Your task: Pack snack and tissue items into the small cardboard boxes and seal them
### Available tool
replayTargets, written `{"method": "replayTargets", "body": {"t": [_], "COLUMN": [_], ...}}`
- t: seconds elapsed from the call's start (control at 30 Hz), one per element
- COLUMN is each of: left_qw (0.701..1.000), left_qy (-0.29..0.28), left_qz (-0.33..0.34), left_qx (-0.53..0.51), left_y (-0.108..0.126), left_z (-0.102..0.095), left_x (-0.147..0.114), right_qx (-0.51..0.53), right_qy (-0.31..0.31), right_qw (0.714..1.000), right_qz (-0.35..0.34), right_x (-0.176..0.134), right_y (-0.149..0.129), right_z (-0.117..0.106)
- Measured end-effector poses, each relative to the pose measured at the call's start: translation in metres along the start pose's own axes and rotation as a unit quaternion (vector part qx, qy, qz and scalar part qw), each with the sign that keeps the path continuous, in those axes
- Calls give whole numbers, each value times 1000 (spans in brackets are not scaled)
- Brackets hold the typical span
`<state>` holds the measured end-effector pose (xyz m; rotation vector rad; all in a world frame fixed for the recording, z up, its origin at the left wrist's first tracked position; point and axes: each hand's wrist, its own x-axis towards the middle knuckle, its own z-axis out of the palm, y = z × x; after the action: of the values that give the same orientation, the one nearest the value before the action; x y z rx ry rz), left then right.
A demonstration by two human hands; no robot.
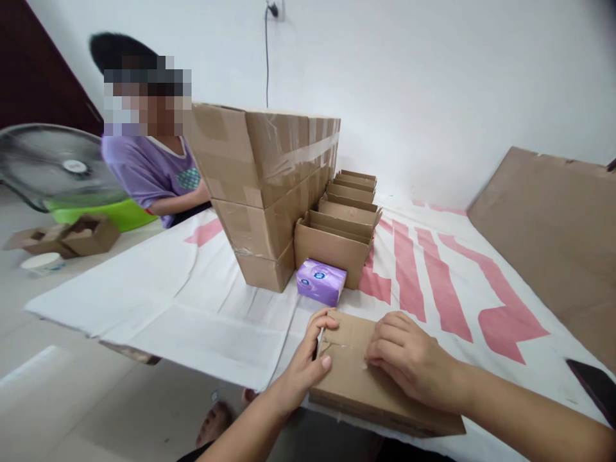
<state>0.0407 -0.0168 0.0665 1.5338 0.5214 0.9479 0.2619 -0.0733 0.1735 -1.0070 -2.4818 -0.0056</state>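
Note:
A flat brown cardboard box [351,366] lies at the near edge of the cloth-covered table, its layered side facing me. My left hand [310,359] grips its left end, with the thumb on top and the fingers bent over the far corner. On the middle of the top face rests my right hand [409,359], its fingers curled together. A small pale bit shows by those fingertips, too small to name. Just beyond the box sits a purple tissue pack [321,282].
Taped cartons [279,186] are stacked behind the tissue pack, with a row of open cardboard boxes [332,244] alongside. A cardboard sheet [553,237] leans at right near a dark object [591,385]. A person in purple [149,167] sits at left by a fan [62,167].

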Motion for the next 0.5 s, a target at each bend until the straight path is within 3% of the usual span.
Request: {"method": "replayTargets", "body": {"t": [0.17,0.33,0.5], "left_qw": [1000,999,999], "left_qy": [3,15,24], "left_qz": [-4,1,-8], "left_qx": [-12,-28,-42], "left_y": [1,2,-2], "left_z": [1,3,3], "left_x": [0,0,0], "right_qx": [27,30,20], "right_qy": [-3,-8,-34], "right_qw": [999,992,992], "right_qz": [23,118,121], "right_x": [-19,-53,-68], "right_y": [-6,1,-4], "right_z": [-21,-45,-44]}}
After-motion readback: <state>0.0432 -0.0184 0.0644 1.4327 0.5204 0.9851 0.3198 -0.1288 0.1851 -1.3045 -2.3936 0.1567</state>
